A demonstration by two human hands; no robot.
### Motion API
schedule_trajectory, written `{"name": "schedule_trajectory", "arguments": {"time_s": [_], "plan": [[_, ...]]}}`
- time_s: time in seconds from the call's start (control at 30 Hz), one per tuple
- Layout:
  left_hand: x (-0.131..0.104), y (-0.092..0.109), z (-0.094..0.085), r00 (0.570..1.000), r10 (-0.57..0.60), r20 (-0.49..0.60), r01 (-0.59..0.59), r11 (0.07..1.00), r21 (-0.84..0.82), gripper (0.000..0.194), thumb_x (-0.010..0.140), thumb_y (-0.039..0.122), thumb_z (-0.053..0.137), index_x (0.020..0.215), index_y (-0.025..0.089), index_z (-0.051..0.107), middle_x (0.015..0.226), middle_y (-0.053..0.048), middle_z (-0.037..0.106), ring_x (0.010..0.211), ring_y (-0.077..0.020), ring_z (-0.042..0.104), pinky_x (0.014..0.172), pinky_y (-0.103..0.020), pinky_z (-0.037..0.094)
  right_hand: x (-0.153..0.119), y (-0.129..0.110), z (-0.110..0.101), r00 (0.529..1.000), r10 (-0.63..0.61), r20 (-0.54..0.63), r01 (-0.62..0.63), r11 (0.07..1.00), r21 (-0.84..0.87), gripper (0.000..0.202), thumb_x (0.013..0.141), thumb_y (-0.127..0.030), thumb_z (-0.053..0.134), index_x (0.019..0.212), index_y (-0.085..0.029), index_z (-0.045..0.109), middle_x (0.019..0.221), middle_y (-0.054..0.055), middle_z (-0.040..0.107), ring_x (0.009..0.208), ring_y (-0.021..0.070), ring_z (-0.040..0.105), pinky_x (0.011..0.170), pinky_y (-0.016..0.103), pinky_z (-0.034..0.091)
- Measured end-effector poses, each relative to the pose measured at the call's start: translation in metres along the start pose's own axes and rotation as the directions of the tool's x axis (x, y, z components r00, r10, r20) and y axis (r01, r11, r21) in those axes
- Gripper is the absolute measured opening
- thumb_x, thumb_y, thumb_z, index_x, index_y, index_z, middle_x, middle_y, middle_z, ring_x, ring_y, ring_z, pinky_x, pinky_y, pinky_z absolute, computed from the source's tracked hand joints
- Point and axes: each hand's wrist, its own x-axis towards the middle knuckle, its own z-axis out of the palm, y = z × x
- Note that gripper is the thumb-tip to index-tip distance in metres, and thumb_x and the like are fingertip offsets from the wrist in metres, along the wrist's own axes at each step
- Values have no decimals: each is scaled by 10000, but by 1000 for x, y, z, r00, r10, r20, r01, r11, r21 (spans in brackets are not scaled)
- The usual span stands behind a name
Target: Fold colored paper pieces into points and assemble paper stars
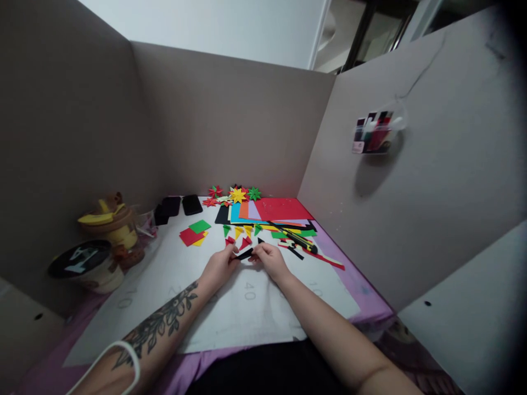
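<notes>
A small strip of folded black paper [245, 254] is stretched between my two hands, just above the white sheet. My left hand [222, 267] pinches its left end with closed fingers. At its right end my right hand [269, 260] grips it, thumb and fingers together. Right behind my hands lie small folded paper pieces: red ones [246, 243], yellow ones [239, 232] and green ones [226, 230]. A black folded piece [261, 241] shows beside my right fingers. To the left rest a red paper square [191, 236] and a green paper square [200, 226].
Coloured paper sheets [284, 209] lie at the back, with folded paper stars [237, 195] behind them. A yellow-black cutter [302, 242] and paper strips are on the right. Tubs [88, 266] and a dark phone [192, 205] stand left. Grey partitions [230, 120] enclose the table.
</notes>
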Motion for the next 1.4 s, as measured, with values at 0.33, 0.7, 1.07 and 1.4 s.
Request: {"name": "schedule_trajectory", "arguments": {"time_s": [0.33,0.7,1.07,1.4], "plan": [[1,2,2,997,-54,58,64,981,-185,307,715,224,557,1019,194,520,587,51,575,526,-131,546,534,-229,384,-1,0,1,974,-225,26,224,935,-275,191,683,-105,479,782,-187,620,795,25,643,763,175,605,737,330,488],[7,-7,5,925,-351,149,379,808,-451,298,729,245,534,1008,164,471,569,27,584,468,-137,561,488,-250,453,-14,-8,12,737,-511,442,673,493,-551,204,777,-103,488,859,-228,626,894,66,620,874,206,527,802,364,452],[-13,-10,-17,882,381,278,-443,871,211,277,785,100,482,888,236,700,1001,-74,650,961,-226,543,873,-379,405,-6,6,-4,780,-368,505,599,672,-435,195,741,-77,536,743,-237,647,778,18,653,788,176,588,779,327,464],[-29,-10,-17,884,304,356,-391,897,205,282,838,171,431,960,224,679,926,-57,650,926,-212,547,829,-296,399,-2,4,-1,865,-275,419,477,710,-518,114,738,-124,588,688,-208,647,785,18,610,787,164,565,761,304,442]]}}
